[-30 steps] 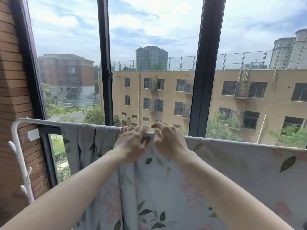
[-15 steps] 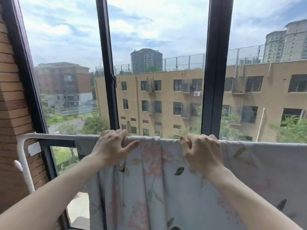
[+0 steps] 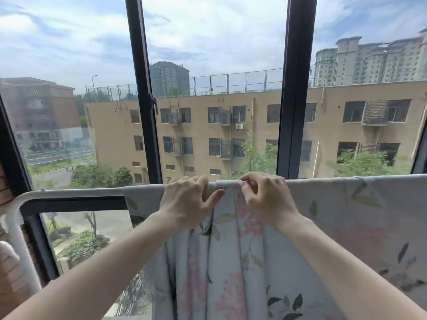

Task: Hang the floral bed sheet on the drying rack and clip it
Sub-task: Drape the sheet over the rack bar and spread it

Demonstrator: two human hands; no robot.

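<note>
The floral bed sheet point(image 3: 346, 215), pale blue with pink flowers and dark leaves, hangs over the top bar of the white drying rack point(image 3: 76, 192). It lies flat to the right and bunches into vertical folds under my hands. My left hand point(image 3: 187, 202) grips the sheet at the bar, fingers curled over the top and thumb in front. Just to its right, my right hand point(image 3: 265, 199) pinches a fold of the sheet at the bar. No clip is in view.
The rack's bare white bar runs left and bends down at its rounded corner point(image 3: 13, 218). Dark window frames point(image 3: 293, 88) and glass stand right behind the rack. A brick wall point(image 3: 4, 190) borders the left edge.
My hands have come close together again on the bar, gathering the sheet into folds between them. The view has shifted left and tilted, showing more bare bar.
</note>
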